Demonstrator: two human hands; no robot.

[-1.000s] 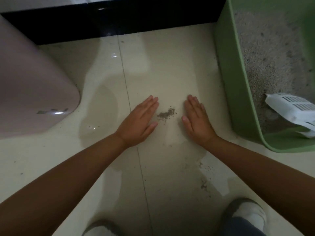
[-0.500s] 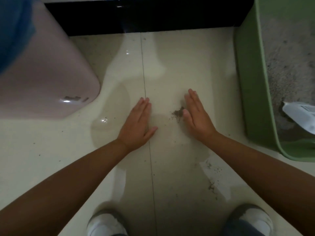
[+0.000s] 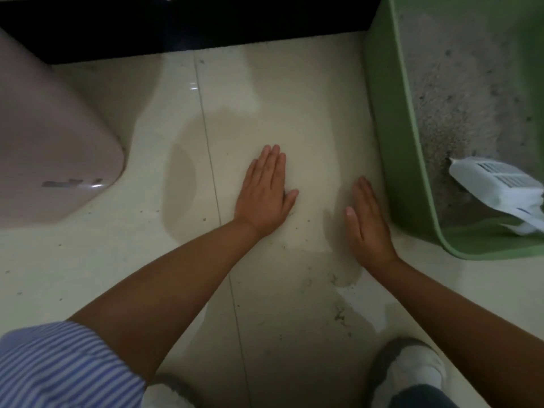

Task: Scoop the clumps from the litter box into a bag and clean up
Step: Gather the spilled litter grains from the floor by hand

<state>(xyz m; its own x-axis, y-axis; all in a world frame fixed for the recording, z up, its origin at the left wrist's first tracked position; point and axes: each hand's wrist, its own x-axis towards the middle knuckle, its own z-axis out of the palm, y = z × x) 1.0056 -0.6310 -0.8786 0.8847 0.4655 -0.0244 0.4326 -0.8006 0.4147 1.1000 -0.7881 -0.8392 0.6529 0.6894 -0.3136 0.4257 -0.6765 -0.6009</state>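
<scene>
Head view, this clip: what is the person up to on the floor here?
A person crouches over a tiled floor beside a green litter box. The left hand lies flat on the tile; the right hand stands on edge next to the box, as if sweeping stray litter specks together. Neither holds anything. A white scoop rests inside the box on the litter.

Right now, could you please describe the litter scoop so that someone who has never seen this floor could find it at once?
Start at the green litter box on the right edge of the tiled floor. Inside it, at the near corner, the scoop lies on the grey litter. It is the only white thing in the box, with slotted openings across its face.
</scene>
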